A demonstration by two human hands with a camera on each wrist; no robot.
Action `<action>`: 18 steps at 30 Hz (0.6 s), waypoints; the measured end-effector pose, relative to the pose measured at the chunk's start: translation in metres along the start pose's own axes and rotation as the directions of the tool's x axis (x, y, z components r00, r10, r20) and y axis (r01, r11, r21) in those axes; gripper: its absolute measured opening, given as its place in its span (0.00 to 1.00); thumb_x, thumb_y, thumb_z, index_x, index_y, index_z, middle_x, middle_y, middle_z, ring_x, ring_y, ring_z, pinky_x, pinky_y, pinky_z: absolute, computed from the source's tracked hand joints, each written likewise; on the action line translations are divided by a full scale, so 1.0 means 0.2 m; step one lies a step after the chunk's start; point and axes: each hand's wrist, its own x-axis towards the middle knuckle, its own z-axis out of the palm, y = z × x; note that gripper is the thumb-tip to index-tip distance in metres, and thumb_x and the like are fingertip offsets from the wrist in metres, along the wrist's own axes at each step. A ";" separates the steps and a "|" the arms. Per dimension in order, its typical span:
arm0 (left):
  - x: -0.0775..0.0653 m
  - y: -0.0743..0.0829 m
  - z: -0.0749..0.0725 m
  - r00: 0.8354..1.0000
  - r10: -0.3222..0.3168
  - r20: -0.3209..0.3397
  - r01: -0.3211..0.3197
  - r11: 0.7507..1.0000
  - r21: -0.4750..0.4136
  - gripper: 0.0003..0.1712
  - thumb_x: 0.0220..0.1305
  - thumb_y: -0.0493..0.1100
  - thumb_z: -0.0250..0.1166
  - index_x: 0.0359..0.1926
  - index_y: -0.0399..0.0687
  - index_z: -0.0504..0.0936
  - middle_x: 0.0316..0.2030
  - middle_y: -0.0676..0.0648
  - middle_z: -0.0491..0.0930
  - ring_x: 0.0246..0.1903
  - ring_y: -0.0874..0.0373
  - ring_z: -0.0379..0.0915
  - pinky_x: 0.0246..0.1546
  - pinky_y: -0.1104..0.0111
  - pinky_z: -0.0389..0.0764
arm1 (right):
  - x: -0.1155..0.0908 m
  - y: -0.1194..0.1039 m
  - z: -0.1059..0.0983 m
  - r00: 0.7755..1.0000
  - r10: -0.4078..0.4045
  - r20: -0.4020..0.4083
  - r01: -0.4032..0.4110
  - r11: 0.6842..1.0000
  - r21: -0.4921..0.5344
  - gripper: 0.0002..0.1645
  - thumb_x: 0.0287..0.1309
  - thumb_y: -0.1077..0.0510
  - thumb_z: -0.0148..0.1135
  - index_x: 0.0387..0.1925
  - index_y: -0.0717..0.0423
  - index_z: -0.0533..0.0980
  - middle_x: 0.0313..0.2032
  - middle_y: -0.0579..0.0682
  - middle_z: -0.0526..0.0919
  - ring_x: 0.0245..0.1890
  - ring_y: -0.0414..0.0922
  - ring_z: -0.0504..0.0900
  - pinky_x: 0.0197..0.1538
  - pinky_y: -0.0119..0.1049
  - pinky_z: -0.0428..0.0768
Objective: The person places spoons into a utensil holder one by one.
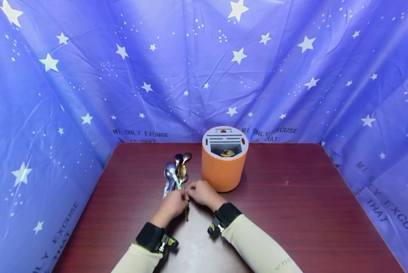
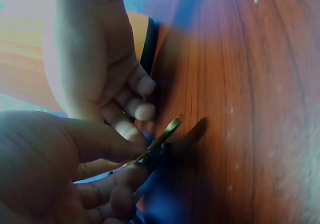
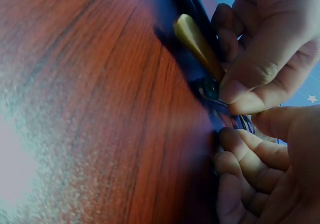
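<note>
Observing remotely, I see the left hand grasping a gold handle between thumb and finger, left of the orange holder and nearer the wearer. The right hand is just beside the holder's near left, fingers bent, tips close to the left's (I cannot tell whether they grip anything). Spoons lie bunched left of the holder; a gold bowl shows inside its front compartment.

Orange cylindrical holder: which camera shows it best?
Head: the orange cylindrical holder shows nearly whole, slotted top included; the right hand hides little. Left wrist: only a blurred part behind that hand. Right wrist: none visible.
</note>
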 end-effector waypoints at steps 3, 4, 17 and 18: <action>-0.01 0.02 0.00 0.999 0.026 0.027 -0.026 1.000 -0.016 0.02 0.52 0.35 0.65 0.27 0.45 0.80 0.24 0.53 0.78 0.26 0.59 0.72 0.31 0.64 0.76 | 0.00 0.00 0.00 1.000 0.005 -0.004 -0.005 1.000 -0.002 0.15 0.63 0.55 0.61 0.20 0.49 0.77 0.20 0.42 0.77 0.23 0.39 0.73 0.31 0.32 0.72; -0.02 0.02 0.01 0.999 0.039 0.037 -0.038 0.999 -0.027 0.02 0.52 0.35 0.65 0.27 0.45 0.80 0.24 0.53 0.78 0.25 0.59 0.72 0.31 0.65 0.75 | 0.00 0.01 -0.01 1.000 0.011 -0.004 -0.011 1.000 0.008 0.16 0.62 0.55 0.61 0.18 0.49 0.75 0.18 0.42 0.74 0.21 0.39 0.70 0.29 0.32 0.70; -0.03 0.02 0.05 0.976 0.175 0.128 -0.164 0.982 -0.094 0.04 0.52 0.34 0.66 0.28 0.46 0.81 0.20 0.57 0.74 0.23 0.64 0.67 0.26 0.70 0.70 | -0.02 0.02 -0.02 0.989 0.144 0.017 -0.145 0.978 0.148 0.09 0.54 0.57 0.64 0.20 0.53 0.80 0.19 0.41 0.77 0.21 0.38 0.71 0.27 0.30 0.70; -0.03 0.02 0.05 0.973 0.187 0.136 -0.174 0.979 -0.106 0.04 0.52 0.33 0.66 0.28 0.45 0.81 0.21 0.57 0.73 0.23 0.64 0.67 0.27 0.70 0.71 | -0.02 0.02 -0.02 0.989 0.146 0.013 -0.146 0.976 0.162 0.09 0.54 0.57 0.64 0.20 0.53 0.80 0.19 0.41 0.76 0.21 0.38 0.71 0.27 0.29 0.70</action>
